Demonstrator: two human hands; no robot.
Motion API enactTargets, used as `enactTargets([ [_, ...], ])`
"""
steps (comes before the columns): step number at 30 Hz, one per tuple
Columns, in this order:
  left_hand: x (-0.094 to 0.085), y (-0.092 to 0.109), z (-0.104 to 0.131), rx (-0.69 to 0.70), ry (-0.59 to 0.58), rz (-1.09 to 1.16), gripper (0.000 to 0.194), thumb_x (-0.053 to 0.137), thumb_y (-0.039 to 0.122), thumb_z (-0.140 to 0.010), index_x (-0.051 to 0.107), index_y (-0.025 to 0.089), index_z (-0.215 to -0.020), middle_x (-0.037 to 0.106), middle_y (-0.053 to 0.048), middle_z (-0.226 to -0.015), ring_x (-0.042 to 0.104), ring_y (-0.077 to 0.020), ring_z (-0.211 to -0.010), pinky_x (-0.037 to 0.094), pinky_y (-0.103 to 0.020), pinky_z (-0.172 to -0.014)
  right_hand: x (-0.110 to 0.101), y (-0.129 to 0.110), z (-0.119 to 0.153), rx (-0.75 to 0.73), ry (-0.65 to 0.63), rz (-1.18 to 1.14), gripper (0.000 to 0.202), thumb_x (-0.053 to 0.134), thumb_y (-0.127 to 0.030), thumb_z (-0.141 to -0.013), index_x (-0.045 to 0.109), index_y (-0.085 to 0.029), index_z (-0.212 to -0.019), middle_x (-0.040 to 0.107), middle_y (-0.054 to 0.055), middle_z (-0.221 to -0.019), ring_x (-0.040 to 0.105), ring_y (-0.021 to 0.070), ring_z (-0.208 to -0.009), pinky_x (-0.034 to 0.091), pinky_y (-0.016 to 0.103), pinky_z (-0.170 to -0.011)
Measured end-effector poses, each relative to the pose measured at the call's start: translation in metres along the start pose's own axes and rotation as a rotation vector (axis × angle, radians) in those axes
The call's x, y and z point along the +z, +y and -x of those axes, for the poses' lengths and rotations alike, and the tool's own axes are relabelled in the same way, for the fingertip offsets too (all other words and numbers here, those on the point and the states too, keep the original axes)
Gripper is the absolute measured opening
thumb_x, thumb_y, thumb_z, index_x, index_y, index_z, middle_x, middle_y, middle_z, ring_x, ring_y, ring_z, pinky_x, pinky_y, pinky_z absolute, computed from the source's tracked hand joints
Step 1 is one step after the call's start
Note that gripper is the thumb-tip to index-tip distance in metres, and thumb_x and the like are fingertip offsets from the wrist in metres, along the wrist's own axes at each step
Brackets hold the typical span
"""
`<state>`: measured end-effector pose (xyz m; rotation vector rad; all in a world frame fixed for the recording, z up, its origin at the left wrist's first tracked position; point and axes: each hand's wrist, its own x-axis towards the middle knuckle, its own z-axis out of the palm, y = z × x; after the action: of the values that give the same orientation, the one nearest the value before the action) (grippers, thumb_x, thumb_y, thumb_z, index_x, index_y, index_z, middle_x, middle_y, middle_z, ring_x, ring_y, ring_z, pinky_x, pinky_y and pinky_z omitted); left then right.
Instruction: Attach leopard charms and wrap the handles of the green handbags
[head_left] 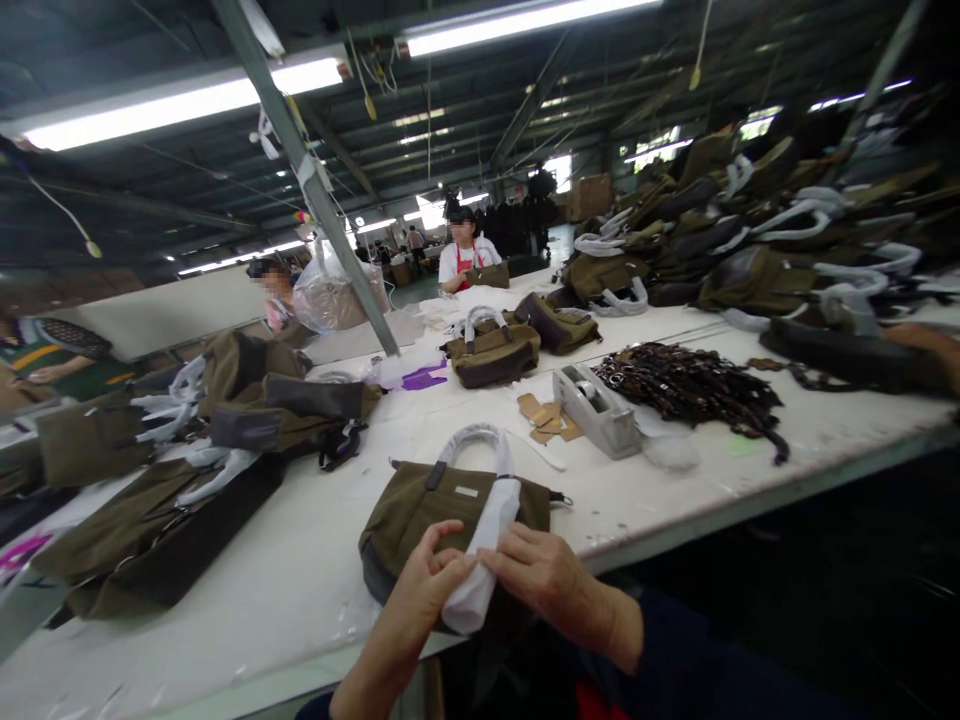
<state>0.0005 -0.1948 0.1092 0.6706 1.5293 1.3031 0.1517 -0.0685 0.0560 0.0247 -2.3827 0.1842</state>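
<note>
An olive-green handbag (pixel 420 500) with a dark base lies on the table in front of me, its handle (pixel 474 436) covered in pale wrapping. Over the bag's front lies a rolled white paper sheet (pixel 486 556), slanting down towards me. My left hand (pixel 426 580) grips the roll's left side, thumb on the paper and index finger curved above it. From the right, my right hand (pixel 546 572) pinches the roll's edge between thumb and fingers. The lower part of the bag is partly hidden by my hands and the roll.
A grey tape dispenser (pixel 596 408) stands beyond the bag, near brown cards (pixel 549 416) and a heap of dark straps (pixel 686 385). More bags are piled left (pixel 255 400) and right (pixel 720 230). A slanted metal post (pixel 330 215) rises at the table. Co-workers sit across from me.
</note>
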Motion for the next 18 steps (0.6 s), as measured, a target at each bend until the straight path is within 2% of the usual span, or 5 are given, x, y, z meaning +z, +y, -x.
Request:
enactTargets([
  [2, -0.009, 0.001, 0.006, 0.059, 0.063, -0.129, 0.061, 0.071, 0.046, -0.078, 0.044, 0.017, -0.125, 0.066, -0.003, -0.086, 0.064, -0.0158, -0.071, 0.047, -0.024, -0.06, -0.001, -0.002, 0.011, 0.041, -0.071, -0.017, 0.025, 0.049, -0.012, -0.096, 0.059, -0.016, -0.118, 0.061, 0.004, -0.084, 0.054, 0.0167, -0.075, 0.045, 0.027, -0.061],
  [5, -0.034, -0.004, 0.015, 0.227, 0.316, -0.255, 0.06, 0.07, 0.053, -0.074, 0.051, 0.019, -0.12, 0.065, -0.01, -0.108, 0.065, -0.0239, -0.094, 0.054, -0.034, -0.077, -0.012, 0.001, 0.028, 0.132, -0.19, -0.092, 0.04, 0.046, -0.009, -0.095, 0.052, -0.021, -0.133, 0.062, 0.004, -0.09, 0.057, 0.0165, -0.078, 0.047, 0.026, -0.063],
  [10, -0.083, -0.027, 0.018, 0.367, 0.73, -0.531, 0.059, 0.067, 0.06, -0.073, 0.058, 0.021, -0.116, 0.058, -0.012, -0.128, 0.052, -0.0332, -0.122, 0.04, -0.053, -0.106, -0.038, 0.021, 0.042, 0.48, -0.19, -0.327, 0.043, 0.047, -0.019, -0.096, 0.05, -0.027, -0.138, 0.062, 0.004, -0.096, 0.059, 0.0153, -0.078, 0.05, 0.028, -0.074],
  [14, -0.103, -0.044, 0.005, 0.278, 0.67, -0.404, 0.067, 0.065, 0.062, -0.073, 0.052, 0.019, -0.122, 0.057, -0.015, -0.132, 0.053, -0.0348, -0.124, 0.043, -0.054, -0.103, -0.045, 0.033, 0.048, 0.803, -0.134, -0.505, 0.029, 0.05, -0.027, -0.094, 0.061, -0.024, -0.121, 0.063, 0.005, -0.102, 0.06, 0.0155, -0.079, 0.05, 0.028, -0.072],
  [18, -0.102, -0.049, -0.001, 0.255, 0.638, -0.304, 0.067, 0.065, 0.062, -0.074, 0.052, 0.019, -0.124, 0.063, -0.014, -0.124, 0.056, -0.0321, -0.122, 0.043, -0.05, -0.104, -0.038, 0.027, 0.055, 1.018, -0.154, -0.675, 0.033, 0.054, -0.032, -0.087, 0.06, -0.023, -0.119, 0.064, 0.006, -0.1, 0.061, 0.0189, -0.08, 0.052, 0.029, -0.065],
])
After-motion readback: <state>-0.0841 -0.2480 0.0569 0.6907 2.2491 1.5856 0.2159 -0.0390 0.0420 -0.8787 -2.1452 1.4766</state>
